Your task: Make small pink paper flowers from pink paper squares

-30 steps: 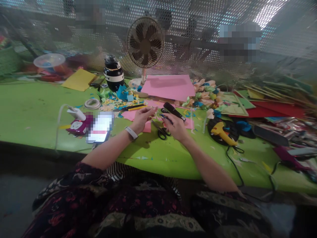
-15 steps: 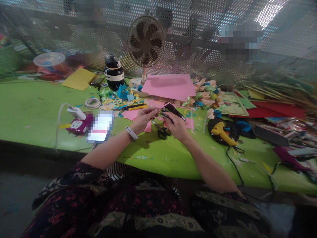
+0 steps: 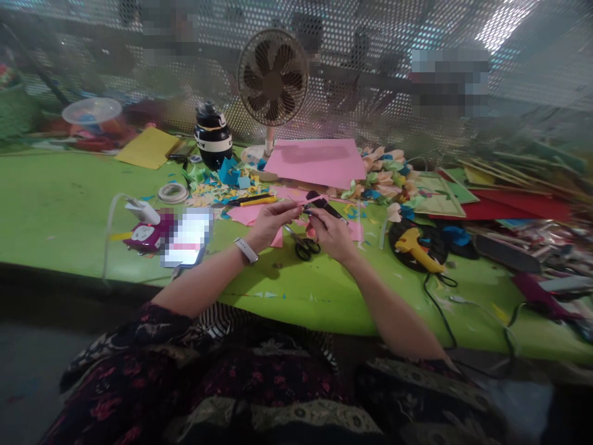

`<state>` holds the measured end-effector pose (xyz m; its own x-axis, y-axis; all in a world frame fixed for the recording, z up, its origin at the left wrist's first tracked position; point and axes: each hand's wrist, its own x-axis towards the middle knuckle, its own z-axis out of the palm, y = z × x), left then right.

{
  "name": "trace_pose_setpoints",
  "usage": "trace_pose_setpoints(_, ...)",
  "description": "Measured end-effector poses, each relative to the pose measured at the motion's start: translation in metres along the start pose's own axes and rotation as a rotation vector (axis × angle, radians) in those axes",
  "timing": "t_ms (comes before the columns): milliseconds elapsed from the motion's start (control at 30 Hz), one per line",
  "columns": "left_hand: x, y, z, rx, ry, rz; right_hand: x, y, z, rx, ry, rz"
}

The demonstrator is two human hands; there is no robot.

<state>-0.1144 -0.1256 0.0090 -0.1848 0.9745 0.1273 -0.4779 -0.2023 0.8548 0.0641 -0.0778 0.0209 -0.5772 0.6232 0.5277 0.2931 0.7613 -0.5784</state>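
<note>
Over the green table (image 3: 69,210) my left hand (image 3: 269,224) is curled, its fingertips pinching a small pale piece that I cannot make out. My right hand (image 3: 331,233) is closed round a dark, thin, pen-like tool (image 3: 309,212) whose tip meets the left fingertips. A black stapler (image 3: 324,206) lies just behind the right hand. Black-handled scissors (image 3: 303,246) lie on the table between and under the hands, beside pink paper scraps (image 3: 245,214).
A pink sheet (image 3: 317,162) and a small fan (image 3: 272,77) stand behind the hands. A phone (image 3: 188,238) and charger lie to the left, a yellow glue gun (image 3: 417,247) to the right. Paper flowers (image 3: 384,176), coloured scraps, tape roll (image 3: 173,193) and stacked card surround them.
My right hand has moved left and up, bringing the tool's tip to the left fingertips. The left hand has barely shifted.
</note>
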Motion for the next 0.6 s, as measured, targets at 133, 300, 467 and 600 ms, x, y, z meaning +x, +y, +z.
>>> trace_pose_setpoints(133, 0.0008, -0.0013, -0.0022, 0.036, 0.005, 0.024, 0.0006, -0.0041, -0.0021, 0.044, -0.037, 0.016)
trace_pose_setpoints(300, 0.0008, -0.0005, -0.0025, 0.048, 0.017, 0.015, -0.0002, -0.0077, -0.0028, 0.103, -0.078, 0.056)
trace_pose_setpoints(467, 0.0002, 0.0003, -0.0013, 0.024, 0.007, 0.009, -0.0012, -0.0076, -0.0022, 0.164, -0.112, 0.088)
trace_pose_setpoints(600, -0.001, 0.0017, 0.0003, -0.016, -0.006, -0.007, -0.0009, -0.0058, -0.0028, 0.186, -0.13, 0.114)
